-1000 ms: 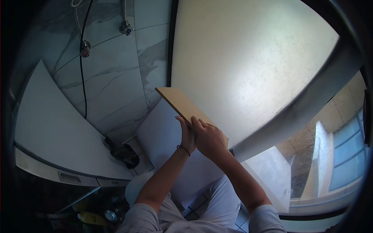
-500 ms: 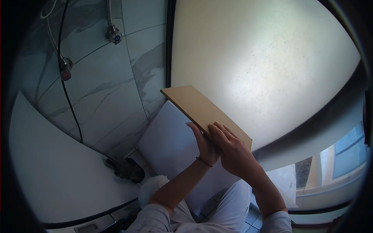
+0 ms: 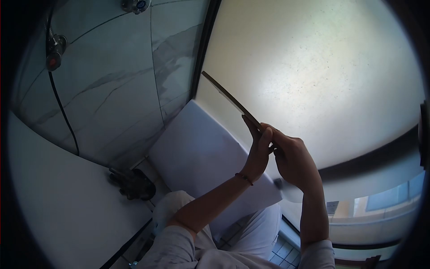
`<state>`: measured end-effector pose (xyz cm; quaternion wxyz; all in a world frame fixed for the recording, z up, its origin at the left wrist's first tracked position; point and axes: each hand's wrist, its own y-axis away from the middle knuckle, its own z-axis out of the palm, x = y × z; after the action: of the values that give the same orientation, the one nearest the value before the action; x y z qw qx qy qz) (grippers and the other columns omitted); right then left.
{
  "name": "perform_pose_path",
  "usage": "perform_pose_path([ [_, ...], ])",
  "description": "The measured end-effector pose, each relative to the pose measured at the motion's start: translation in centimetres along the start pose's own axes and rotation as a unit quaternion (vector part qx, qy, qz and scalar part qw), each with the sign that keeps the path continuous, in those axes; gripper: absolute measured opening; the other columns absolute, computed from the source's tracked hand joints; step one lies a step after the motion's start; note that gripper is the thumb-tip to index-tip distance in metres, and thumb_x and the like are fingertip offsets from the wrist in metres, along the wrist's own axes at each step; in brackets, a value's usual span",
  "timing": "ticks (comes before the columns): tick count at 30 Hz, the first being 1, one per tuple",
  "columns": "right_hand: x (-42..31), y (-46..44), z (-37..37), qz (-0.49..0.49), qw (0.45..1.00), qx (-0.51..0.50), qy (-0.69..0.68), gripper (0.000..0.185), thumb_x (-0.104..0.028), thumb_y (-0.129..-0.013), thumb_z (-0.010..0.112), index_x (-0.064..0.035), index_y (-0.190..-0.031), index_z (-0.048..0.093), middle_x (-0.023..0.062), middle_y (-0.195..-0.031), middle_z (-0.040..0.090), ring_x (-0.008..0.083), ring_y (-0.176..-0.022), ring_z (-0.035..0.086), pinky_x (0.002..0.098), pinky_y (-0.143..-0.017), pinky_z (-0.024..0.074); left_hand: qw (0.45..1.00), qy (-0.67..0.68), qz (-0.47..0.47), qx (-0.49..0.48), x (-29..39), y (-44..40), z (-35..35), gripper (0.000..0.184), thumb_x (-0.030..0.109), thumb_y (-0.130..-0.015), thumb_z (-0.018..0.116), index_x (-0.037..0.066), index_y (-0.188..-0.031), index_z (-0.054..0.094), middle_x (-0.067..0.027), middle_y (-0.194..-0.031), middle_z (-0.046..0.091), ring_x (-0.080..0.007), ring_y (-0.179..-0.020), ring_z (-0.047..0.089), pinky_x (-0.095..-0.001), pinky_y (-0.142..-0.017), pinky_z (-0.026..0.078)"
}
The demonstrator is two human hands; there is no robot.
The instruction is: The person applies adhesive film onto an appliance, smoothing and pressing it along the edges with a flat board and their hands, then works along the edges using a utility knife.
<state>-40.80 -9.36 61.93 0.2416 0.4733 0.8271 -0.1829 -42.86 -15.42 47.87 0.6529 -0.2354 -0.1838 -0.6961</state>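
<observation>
A thin flat board (image 3: 231, 99) is seen nearly edge-on, slanting from upper left down to my hands. Its lower end is between my left hand (image 3: 258, 152) and my right hand (image 3: 293, 157). The left palm lies against the underside, with the thumb along the board's left face. My right hand grips the lower end from the right, fingers bent round it. Below and to the left, a large white panel (image 3: 197, 148) leans over my legs, apart from the board.
A frosted pane (image 3: 313, 80) fills the upper right. On the marbled wall (image 3: 112, 85) are two valves (image 3: 54, 56) and a black cable (image 3: 62, 112). A white surface (image 3: 67, 201) is at lower left, beside a dark object (image 3: 133, 183) on the floor.
The board has turned from showing its broad tan face to nearly edge-on, and moved up with both hands. My view has shifted, and the fingers of my right hand have moved round the board's end.
</observation>
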Motion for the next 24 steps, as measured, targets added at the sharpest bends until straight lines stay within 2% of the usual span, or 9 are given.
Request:
perform_pose_path([
  [1, -0.4, 0.2, -0.2, -0.005, 1.0, 0.003, -0.004, 0.054, 0.016, -0.087, 0.048, -0.0014, -0.137, 0.057, 0.0277, -0.106, 0.071, 0.0415, -0.1, 0.071, 0.0442, -0.084, 0.0585, 1.0, 0.002, 0.0, -0.028, 0.5, 0.6, 0.4, 0.054, 0.057, -0.106, 0.04, 0.013, -0.138, 0.04, -0.0046, -0.121, 0.054, -0.0146, -0.114, 0.056, -0.0355, -0.095, 0.049],
  [4, -1.2, 0.4, -0.6, 0.032, 0.999, 0.009, -0.002, 0.056, 0.018, -0.085, 0.047, -0.0017, -0.137, 0.057, 0.0271, -0.107, 0.071, 0.0412, -0.1, 0.071, 0.0433, -0.084, 0.0588, 0.999, -0.03, -0.012, -0.021, 0.5, 0.3, 0.1, 0.059, 0.057, -0.106, 0.04, 0.014, -0.145, 0.033, -0.0053, -0.126, 0.051, -0.0151, -0.119, 0.052, -0.0366, -0.097, 0.049],
  [6, 0.9, -0.7, 0.8, 0.036, 0.999, -0.011, -0.01, 0.057, 0.018, -0.084, 0.046, -0.0016, -0.137, 0.057, 0.027, -0.108, 0.071, 0.0412, -0.1, 0.071, 0.043, -0.084, 0.0589, 0.998, -0.053, -0.015, 0.002, -0.9, -0.6, -1.2, 0.069, 0.056, -0.106, 0.041, 0.014, -0.15, 0.009, -0.0094, -0.137, 0.04, -0.0198, -0.128, 0.046, -0.0373, -0.101, 0.047],
  [7, 2.2, -1.1, 1.7, 0.041, 0.999, -0.02, -0.014, 0.058, 0.018, -0.084, 0.045, -0.0015, -0.137, 0.058, 0.0269, -0.108, 0.072, 0.0413, -0.1, 0.071, 0.0429, -0.084, 0.0589, 0.998, -0.062, -0.012, 0.009, -1.9, -1.4, -2.5, 0.083, 0.055, -0.106, 0.042, 0.014, -0.152, -0.012, -0.0133, -0.147, 0.03, -0.0242, -0.134, 0.041, -0.0376, -0.105, 0.044],
  [9, 2.8, -1.3, 2.2, 0.033, 0.999, -0.018, -0.028, 0.057, 0.016, -0.083, 0.044, -0.0013, -0.135, 0.059, 0.0276, -0.106, 0.071, 0.0429, -0.101, 0.07, 0.0435, -0.084, 0.0585, 0.998, -0.052, -0.024, 0.001, -2.8, -1.6, -3.6, 0.1, 0.056, -0.105, 0.043, 0.012, -0.155, -0.033, -0.018, -0.16, 0.014, -0.0299, -0.144, 0.03, -0.0387, -0.112, 0.038],
  [13, 2.8, -2.0, 3.1, 0.044, 0.998, -0.017, -0.035, 0.056, 0.015, -0.083, 0.045, -0.0025, -0.134, 0.06, 0.0281, -0.104, 0.071, 0.0445, -0.1, 0.069, 0.0439, -0.083, 0.0576, 0.998, -0.044, -0.039, 0.004, -3.3, -2.1, -5.0, 0.104, 0.059, -0.104, 0.042, 0.005, -0.154, -0.031, -0.0197, -0.167, -0.005, -0.0322, -0.154, 0.012, -0.0412, -0.122, 0.024],
  [16, 5.2, -2.9, 5.0, 0.069, 0.997, -0.042, -0.005, 0.057, 0.015, -0.082, 0.045, -0.0025, -0.134, 0.06, 0.0278, -0.105, 0.071, 0.0446, -0.099, 0.069, 0.044, -0.082, 0.057, 0.997, -0.063, -0.015, 0.041, -4.8, -2.9, -6.9, 0.105, 0.061, -0.102, 0.042, 0.005, -0.155, -0.03, -0.0195, -0.168, -0.011, -0.0319, -0.156, 0.004, -0.0433, -0.124, 0.019],
  [22, 4.9, -3.4, 6.1, 0.056, 0.997, -0.035, -0.043, 0.058, 0.015, -0.082, 0.045, -0.0014, -0.136, 0.06, 0.0274, -0.112, 0.07, 0.0438, -0.107, 0.068, 0.0435, -0.088, 0.0565, 0.998, -0.034, -0.029, 0.04, -3.9, -2.4, -7.4, 0.107, 0.064, -0.1, 0.045, 0.011, -0.157, -0.028, -0.0179, -0.167, -0.001, -0.0322, -0.155, 0.008, -0.0435, -0.123, 0.021],
  [24, 6.4, -3.9, 7.7, 0.064, 0.997, -0.036, -0.04, 0.058, 0.016, -0.082, 0.045, -0.0006, -0.136, 0.06, 0.027, -0.114, 0.07, 0.0434, -0.11, 0.067, 0.0433, -0.089, 0.0567, 0.996, -0.062, 0.0, 0.062, -4.2, -2.8, -8.7, 0.106, 0.062, -0.1, 0.046, 0.012, -0.157, -0.028, -0.0173, -0.166, 0.005, -0.0318, -0.154, 0.011, -0.0429, -0.123, 0.023],
])
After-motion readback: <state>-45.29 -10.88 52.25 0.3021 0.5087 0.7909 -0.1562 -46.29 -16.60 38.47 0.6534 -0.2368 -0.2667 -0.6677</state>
